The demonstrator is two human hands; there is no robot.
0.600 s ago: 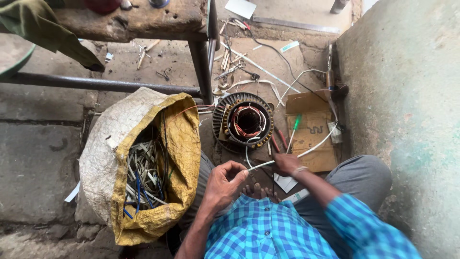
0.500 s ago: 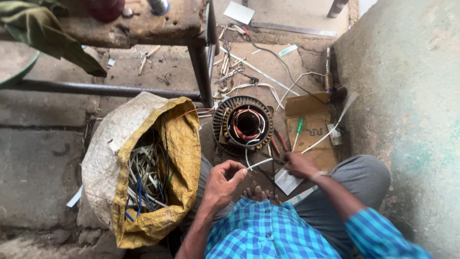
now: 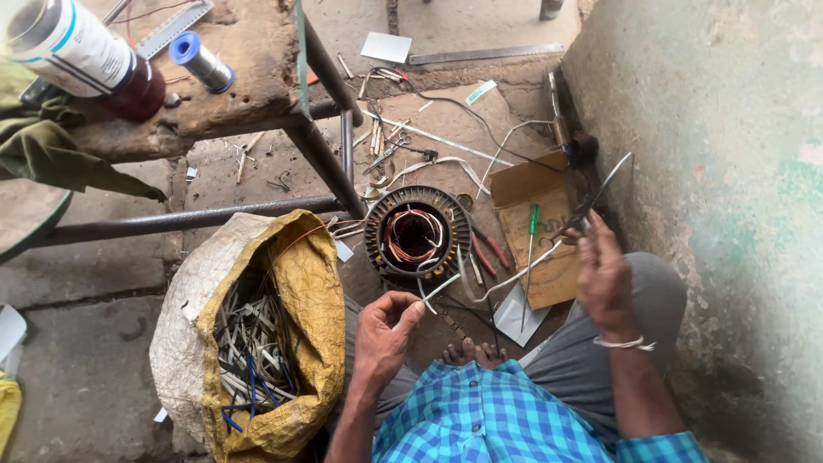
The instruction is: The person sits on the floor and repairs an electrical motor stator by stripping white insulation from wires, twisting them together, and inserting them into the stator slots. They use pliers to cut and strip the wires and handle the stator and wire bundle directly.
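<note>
From the head camera, looking down: a thin whitish sleeve strip (image 3: 514,276) runs slantwise between the two hands, its long axis rising from lower left to upper right, just in front of the wound stator (image 3: 417,235) on the floor. The left hand (image 3: 386,330) sits palm up, low and nearer the stator, fingers curled and pinching the strip's near end. The right hand (image 3: 603,273) is raised by the wall, fingers pressed together around the far end and a slim metal tool (image 3: 604,184). A yellow sack (image 3: 257,343) of scrap lies leftward
</note>
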